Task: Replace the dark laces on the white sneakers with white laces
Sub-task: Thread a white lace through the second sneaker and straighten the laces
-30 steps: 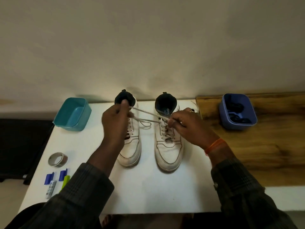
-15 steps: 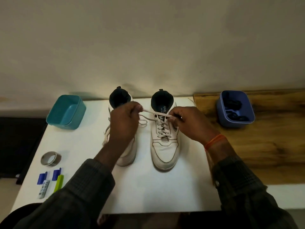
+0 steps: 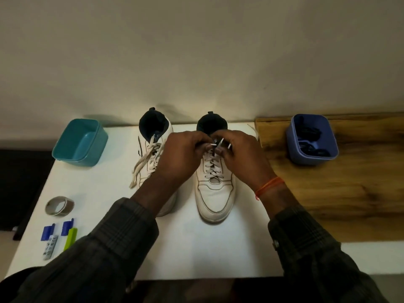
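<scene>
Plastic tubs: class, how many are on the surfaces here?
2. A teal tub sits at the white table's back-left corner; a blue tub holding dark laces sits on the wooden top to the right.

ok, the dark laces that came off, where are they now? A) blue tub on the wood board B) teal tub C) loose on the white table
A: dark laces lie bundled inside the blue tub on the wood board.
</scene>
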